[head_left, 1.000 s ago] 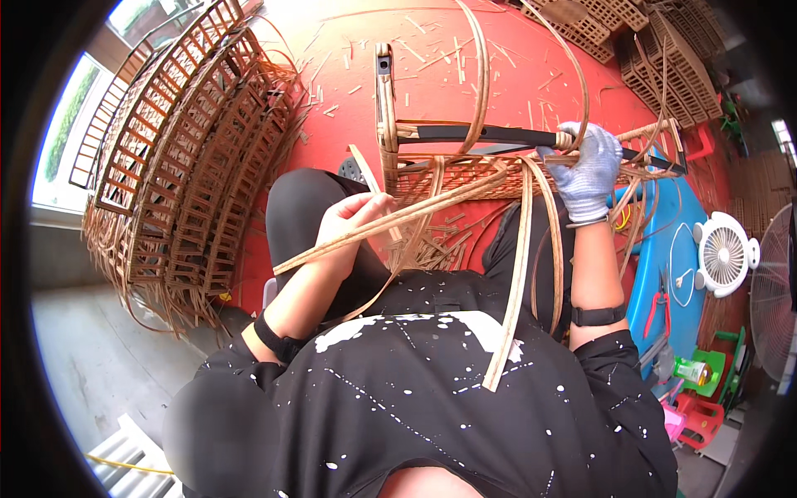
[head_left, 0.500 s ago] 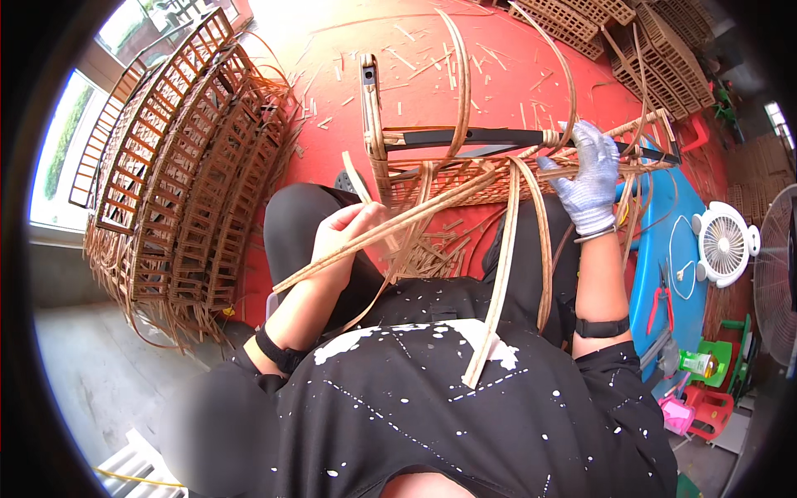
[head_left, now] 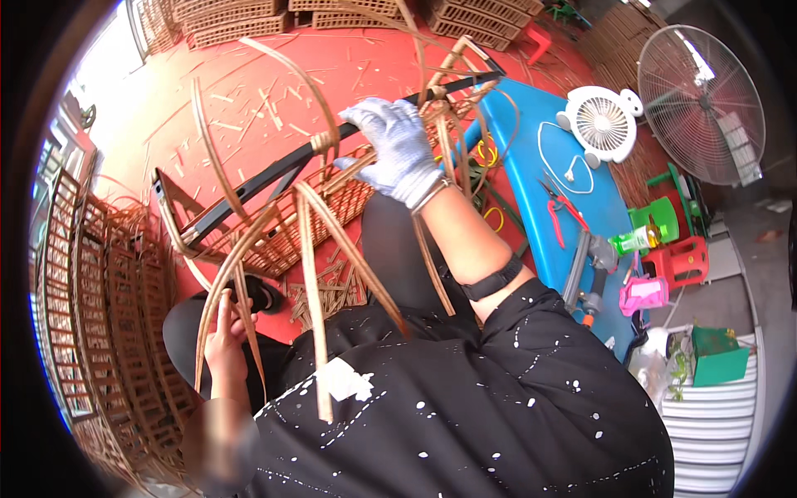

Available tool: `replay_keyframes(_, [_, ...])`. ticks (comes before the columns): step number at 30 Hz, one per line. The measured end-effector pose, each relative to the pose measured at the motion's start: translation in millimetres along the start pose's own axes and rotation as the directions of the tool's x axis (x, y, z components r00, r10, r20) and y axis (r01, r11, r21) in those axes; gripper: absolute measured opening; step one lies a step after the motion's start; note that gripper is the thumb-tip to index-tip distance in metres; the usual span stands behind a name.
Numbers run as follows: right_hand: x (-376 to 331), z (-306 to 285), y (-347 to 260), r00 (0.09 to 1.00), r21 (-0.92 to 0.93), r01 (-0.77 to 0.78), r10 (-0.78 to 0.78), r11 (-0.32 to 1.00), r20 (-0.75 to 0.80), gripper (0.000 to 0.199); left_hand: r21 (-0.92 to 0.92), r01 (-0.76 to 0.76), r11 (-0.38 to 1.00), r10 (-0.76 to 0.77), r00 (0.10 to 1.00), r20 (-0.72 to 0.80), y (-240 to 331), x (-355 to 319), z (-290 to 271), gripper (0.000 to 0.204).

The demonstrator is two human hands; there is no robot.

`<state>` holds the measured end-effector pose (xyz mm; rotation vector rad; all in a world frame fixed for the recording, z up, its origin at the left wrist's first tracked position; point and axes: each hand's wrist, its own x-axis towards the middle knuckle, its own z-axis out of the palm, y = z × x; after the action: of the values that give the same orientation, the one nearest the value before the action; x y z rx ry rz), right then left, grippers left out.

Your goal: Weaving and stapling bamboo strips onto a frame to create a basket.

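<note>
A woven rattan basket (head_left: 286,242) with a black bar frame lies tilted across my knees, long pale rattan strips hanging from it. My right hand (head_left: 397,149), in a pale grey knitted glove, is closed over the frame's black bar (head_left: 270,177), fingers on the far side and thumb on the near side. At the lower left, my bare left hand (head_left: 227,342) is raised among curved rattan strips (head_left: 217,303), its fingers pinched at a strip and partly hidden by it. Other strips (head_left: 312,307) hang from the basket onto my black shirt.
Stacked woven frames (head_left: 91,324) stand at the left, with more stacks (head_left: 481,21) at the back. Cut scraps (head_left: 328,295) litter the red floor. On the right, a blue table (head_left: 519,124) holds a small white fan (head_left: 602,120) and red-handled pliers (head_left: 564,217); a large fan (head_left: 704,104) stands beyond.
My view has swung to the right, so the basket appears further left and more slanted. My left hand has moved down and outward from the basket; my right hand stays on the bar.
</note>
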<state>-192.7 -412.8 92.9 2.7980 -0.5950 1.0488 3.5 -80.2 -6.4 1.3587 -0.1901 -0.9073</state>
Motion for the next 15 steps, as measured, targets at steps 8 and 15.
replay_keyframes(8, [19,11,18,1.000,-0.076,0.017,-0.015,0.997,0.018,0.064,-0.023,-0.018,1.000,0.020,0.994,0.104,-7,12,-1,0.029])
replay_keyframes(15, [27,17,21,0.999,-0.113,0.021,-0.016,0.993,0.045,0.063,-0.080,-0.004,0.997,0.012,0.995,0.098,-8,13,0,0.029])
